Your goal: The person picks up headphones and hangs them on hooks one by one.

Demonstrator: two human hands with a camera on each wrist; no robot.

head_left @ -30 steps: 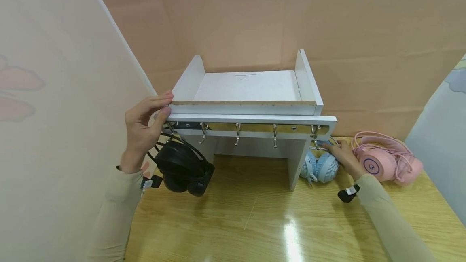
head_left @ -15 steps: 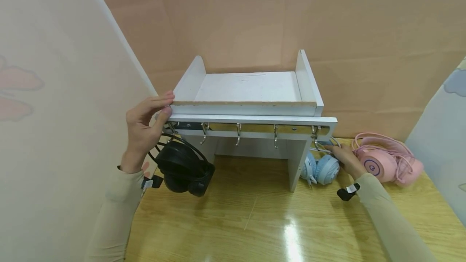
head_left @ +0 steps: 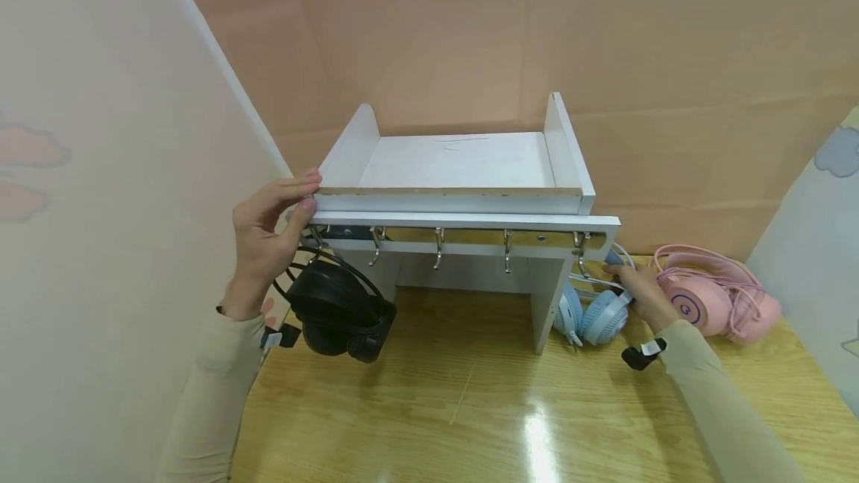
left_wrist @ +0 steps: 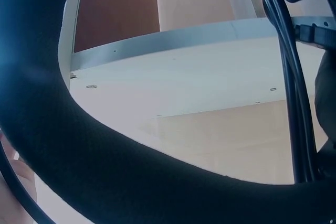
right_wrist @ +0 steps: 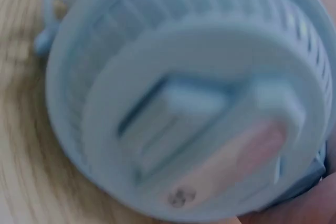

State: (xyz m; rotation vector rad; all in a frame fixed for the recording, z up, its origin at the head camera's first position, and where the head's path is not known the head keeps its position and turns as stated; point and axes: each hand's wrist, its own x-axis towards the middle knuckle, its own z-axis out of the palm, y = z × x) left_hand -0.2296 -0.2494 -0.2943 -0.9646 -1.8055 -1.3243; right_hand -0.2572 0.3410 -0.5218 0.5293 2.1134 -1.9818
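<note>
My left hand point(head_left: 268, 226) holds the left front corner of a small white shelf rack point(head_left: 446, 202), thumb in front and fingers over the top edge. Black headphones point(head_left: 333, 297) hang from its leftmost hook, just below that hand; their dark round ear cushion point(left_wrist: 121, 166) fills much of the left wrist view. On the right, my right hand point(head_left: 640, 289) grips the headband of light-blue headphones point(head_left: 604, 317) beside the rack's right leg, its fingertips partly hidden. A ribbed blue ear cup point(right_wrist: 184, 124) takes up most of the right wrist view.
Pink headphones point(head_left: 705, 304) lie right of my right hand, near the wall. Several metal hooks point(head_left: 439, 244) line the rack's front rail. Brown paper point(head_left: 456, 36) covers the back, and a pale wall point(head_left: 101, 259) stands close on the left. The tabletop point(head_left: 429, 408) is wood-grained.
The blue headphones have shifted slightly and turned, their headband lifting a little under my right hand. My left hand, the rack and the black headphones stay put.
</note>
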